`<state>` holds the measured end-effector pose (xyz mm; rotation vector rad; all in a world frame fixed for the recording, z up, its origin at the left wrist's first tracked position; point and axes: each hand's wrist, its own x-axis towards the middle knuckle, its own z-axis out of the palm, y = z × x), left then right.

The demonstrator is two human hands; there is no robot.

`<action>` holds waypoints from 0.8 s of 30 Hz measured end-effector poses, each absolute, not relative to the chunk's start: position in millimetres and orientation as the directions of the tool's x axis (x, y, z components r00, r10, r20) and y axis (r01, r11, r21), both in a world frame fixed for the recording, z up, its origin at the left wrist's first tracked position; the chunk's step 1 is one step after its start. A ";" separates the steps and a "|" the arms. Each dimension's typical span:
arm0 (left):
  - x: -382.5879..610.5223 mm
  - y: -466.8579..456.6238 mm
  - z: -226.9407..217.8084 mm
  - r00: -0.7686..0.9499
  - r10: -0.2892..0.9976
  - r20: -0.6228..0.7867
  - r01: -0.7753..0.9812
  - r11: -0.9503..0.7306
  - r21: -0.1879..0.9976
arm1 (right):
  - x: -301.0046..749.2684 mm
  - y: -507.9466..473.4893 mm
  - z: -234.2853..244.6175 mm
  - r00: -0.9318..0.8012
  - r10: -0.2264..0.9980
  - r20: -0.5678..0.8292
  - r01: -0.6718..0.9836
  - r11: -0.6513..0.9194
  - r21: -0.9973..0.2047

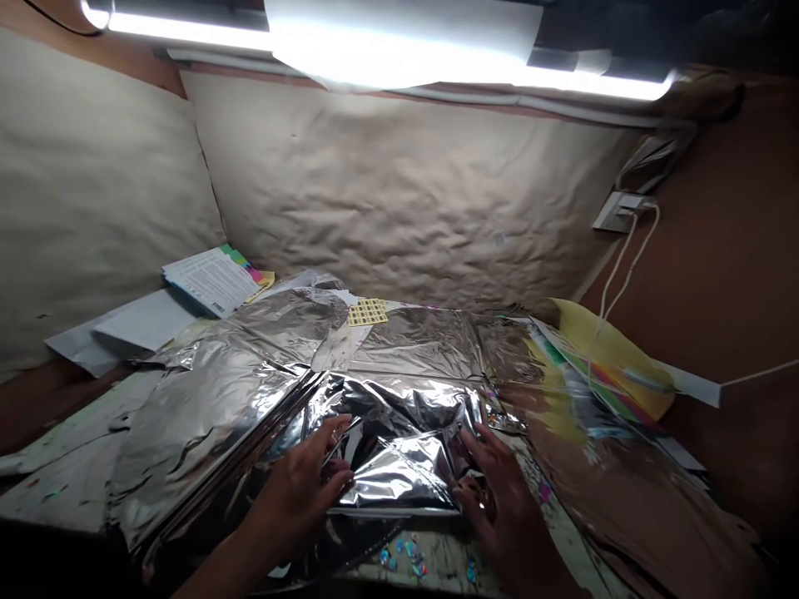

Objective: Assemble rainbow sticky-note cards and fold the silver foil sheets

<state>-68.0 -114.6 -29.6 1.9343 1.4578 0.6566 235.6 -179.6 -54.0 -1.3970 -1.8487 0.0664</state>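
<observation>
Left hand (293,491) and right hand (496,499) are both on a crumpled silver foil sheet (399,474), which sits bunched between them at the near side of the desk (440,570). Left grip: fingers curled against a raised fold from the left side, can't tell if pinching or only pressing. Right grip: open, fingers splayed on the fold's right edge. Flatter foil sheets (205,416) spread left and back from the bunched part, overlapping and creased, covering most of the desk. Holographic sequins (405,556) lie on the paint-spattered desk just in front of the foil, between the hands. Behind the foil, a yellow sticker sheet (367,312) sits on white paper. Back left, a booklet with coloured index tabs (209,281) lies beside white paper sheets (146,320). On the right, a yellow printed sheet (615,358) is tilted against the wall, with a glossy brown film (624,491) in front of it. Beige wrinkled lining (399,183) covers the back wall. A wall socket (617,212) feeds a white cable (630,258) down across the yellow sheet. A tube light (187,29) runs along the top, partly covered by white paper (399,42).
</observation>
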 end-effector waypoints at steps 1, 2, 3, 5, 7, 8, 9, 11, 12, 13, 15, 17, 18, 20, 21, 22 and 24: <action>-68.6 -115.2 -32.1 0.274 0.962 0.014 0.650 -0.196 0.734 | 237.3 -182.9 -54.1 -0.168 0.772 0.613 0.812 0.461 -0.358; -69.2 -116.1 -33.5 0.282 0.959 0.001 0.644 -0.190 0.741 | 239.1 -185.7 -53.0 -0.271 0.726 0.632 0.816 0.522 -0.249; -69.8 -117.3 -33.9 0.297 0.955 -0.009 0.634 -0.190 0.750 | 240.9 -187.8 -50.9 -0.376 0.688 0.621 0.800 0.579 -0.158; -70.8 -121.1 -33.0 0.349 0.937 -0.012 0.603 -0.215 0.768 | 243.5 -189.9 -44.7 -0.557 0.629 0.543 0.734 0.678 -0.032; -72.4 -127.1 -31.2 0.393 0.919 -0.025 0.592 -0.232 0.772 | 243.8 -190.1 -38.4 -0.659 0.588 0.468 0.672 0.741 0.016; -73.7 -130.8 -30.1 0.408 0.912 -0.040 0.602 -0.236 0.763 | 243.2 -190.1 -35.9 -0.689 0.572 0.445 0.647 0.763 0.020; -75.3 -134.6 -28.9 0.420 0.906 -0.057 0.620 -0.240 0.747 | 242.1 -190.1 -34.0 -0.702 0.563 0.436 0.630 0.776 0.012; -79.6 -141.9 -26.2 0.438 0.896 -0.068 0.659 -0.269 0.703 | 239.2 -190.2 -31.7 -0.698 0.556 0.451 0.616 0.788 -0.019; -81.9 -144.8 -24.6 0.447 0.893 -0.050 0.675 -0.300 0.674 | 237.7 -190.0 -31.1 -0.694 0.549 0.467 0.608 0.794 -0.031; -84.0 -146.8 -22.8 0.449 0.893 -0.017 0.691 -0.335 0.640 | 236.2 -189.6 -30.9 -0.689 0.548 0.474 0.603 0.797 -0.044; -86.4 -147.3 -18.6 0.429 0.900 0.078 0.735 -0.398 0.549 | 233.5 -187.4 -31.1 -0.677 0.552 0.486 0.601 0.797 -0.067; -84.9 -142.6 -13.5 0.420 0.888 0.186 0.783 -0.458 0.422 | 231.5 -183.9 -32.2 -0.674 0.547 0.496 0.600 0.797 -0.064; -82.7 -138.5 -10.6 0.455 0.860 0.230 0.785 -0.510 0.351 | 230.8 -182.0 -33.1 -0.675 0.539 0.504 0.600 0.798 -0.051; -76.7 -128.0 -4.2 0.611 0.749 0.257 0.714 -0.661 0.229 | 229.9 -178.8 -35.3 -0.682 0.528 0.507 0.605 0.796 -0.015; -73.6 -122.2 -1.1 0.691 0.684 0.233 0.655 -0.729 0.196 | 229.5 -177.7 -36.2 -0.684 0.530 0.502 0.612 0.791 -0.001; -71.2 -116.6 1.6 0.752 0.630 0.195 0.601 -0.776 0.190 | 229.2 -176.9 -36.8 -0.683 0.536 0.496 0.620 0.784 0.006; -69.4 -107.0 4.8 0.803 0.586 0.109 0.552 -0.800 0.233 | 228.5 -176.1 -36.3 -0.685 0.542 0.486 0.623 0.782 0.005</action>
